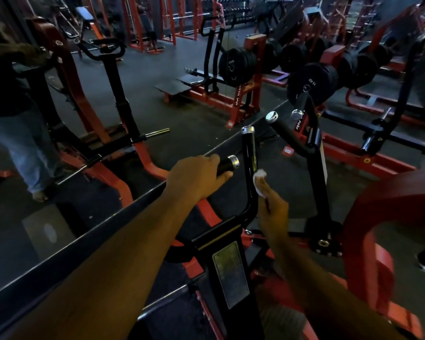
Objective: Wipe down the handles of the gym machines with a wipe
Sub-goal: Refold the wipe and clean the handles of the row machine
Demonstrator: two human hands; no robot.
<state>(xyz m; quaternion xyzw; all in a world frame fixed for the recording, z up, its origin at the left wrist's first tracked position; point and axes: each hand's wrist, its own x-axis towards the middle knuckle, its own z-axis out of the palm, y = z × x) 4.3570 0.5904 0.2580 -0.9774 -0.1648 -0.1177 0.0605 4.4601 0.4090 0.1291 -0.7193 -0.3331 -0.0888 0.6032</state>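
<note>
now, left hand (pixel 194 176) gripping handle (pixel 227 163), right hand (pixel 271 207) pinching wipe (pixel 259 179) vs upright bar (pixel 249 155)

Your wipe (pixel 260 180) looks like soft white paper or thin cloth, crumpled, matt. The upright handle (pixel 248 153) it touches is glossy black painted metal with a polished chrome end cap (pixel 247 130). The side handle (pixel 225 165) you grip has a matt black grip, possibly rubber, and a shiny chrome cap too. The machine frame (pixel 368 212) is red painted metal, smooth, semi-gloss. The label plate (pixel 230 273) on the column reads as dull grey, worn. The weight plates (pixel 312 82) look matt black, rubbery. The floor (pixel 182 114) is dark matt rubber matting, slightly textured.
</note>
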